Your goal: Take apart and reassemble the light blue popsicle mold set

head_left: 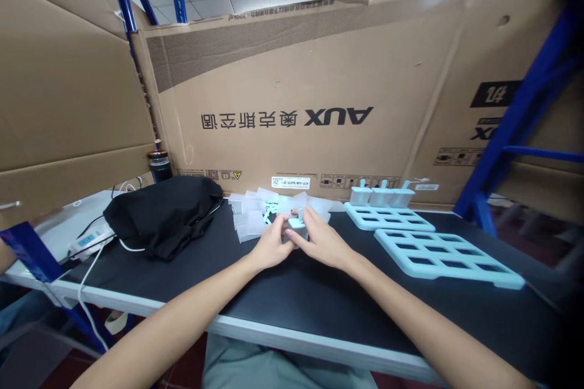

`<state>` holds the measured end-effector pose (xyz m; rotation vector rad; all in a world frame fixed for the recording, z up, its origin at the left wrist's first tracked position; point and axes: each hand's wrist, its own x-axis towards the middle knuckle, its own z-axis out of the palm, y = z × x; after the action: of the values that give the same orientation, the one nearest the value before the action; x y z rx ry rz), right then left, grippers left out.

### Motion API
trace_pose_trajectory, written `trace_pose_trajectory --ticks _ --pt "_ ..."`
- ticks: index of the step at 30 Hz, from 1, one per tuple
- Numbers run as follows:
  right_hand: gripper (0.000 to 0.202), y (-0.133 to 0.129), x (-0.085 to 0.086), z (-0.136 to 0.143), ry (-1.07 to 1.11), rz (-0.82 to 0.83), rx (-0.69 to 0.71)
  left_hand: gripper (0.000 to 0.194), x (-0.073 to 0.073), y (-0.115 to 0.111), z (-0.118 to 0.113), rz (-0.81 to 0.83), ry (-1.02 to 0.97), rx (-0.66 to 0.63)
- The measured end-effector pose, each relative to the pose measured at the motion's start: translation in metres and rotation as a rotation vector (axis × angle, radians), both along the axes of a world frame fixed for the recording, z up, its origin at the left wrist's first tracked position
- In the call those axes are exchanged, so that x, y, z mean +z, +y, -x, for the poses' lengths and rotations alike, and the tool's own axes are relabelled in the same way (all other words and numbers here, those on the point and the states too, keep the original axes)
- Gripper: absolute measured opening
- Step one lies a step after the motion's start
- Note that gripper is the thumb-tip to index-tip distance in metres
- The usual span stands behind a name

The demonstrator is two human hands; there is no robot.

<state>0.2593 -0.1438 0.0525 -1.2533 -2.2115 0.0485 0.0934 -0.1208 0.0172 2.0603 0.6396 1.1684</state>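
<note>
Both hands meet at the middle of the black table, around a popsicle mould [298, 221] with a light blue stick lid. My left hand [274, 244] closes on its left side. My right hand [325, 239] grips it from the right, fingers over the top. Much of the mould's body is hidden by the fingers. Just behind the hands lies a pile of translucent mould cups [252, 223], with several light blue stick lids [270, 210] among them. To the right, three lidded popsicle moulds [382, 196] stand upright at the back of a light blue tray [353, 214].
A second light blue grid tray [415, 268] lies nearer on the right. At left are a black cloth [162, 213], a white power strip [91, 239] with cables and a dark jar [159, 164]. A cardboard wall [283, 73] and blue posts [515, 115] bound the table.
</note>
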Motion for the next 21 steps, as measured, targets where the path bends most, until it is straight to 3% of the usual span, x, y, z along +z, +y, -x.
trace_pose_trajectory --ticks 11,21 --pt "0.033 0.0008 -0.0038 0.0002 -0.030 -0.028 -0.037 0.034 0.0036 -0.0016 0.0008 -0.032 -0.007 -0.046" --pt "0.031 0.0007 -0.0057 -0.0010 -0.036 -0.030 -0.038 0.036 0.0019 0.0002 0.0010 -0.063 0.030 0.006"
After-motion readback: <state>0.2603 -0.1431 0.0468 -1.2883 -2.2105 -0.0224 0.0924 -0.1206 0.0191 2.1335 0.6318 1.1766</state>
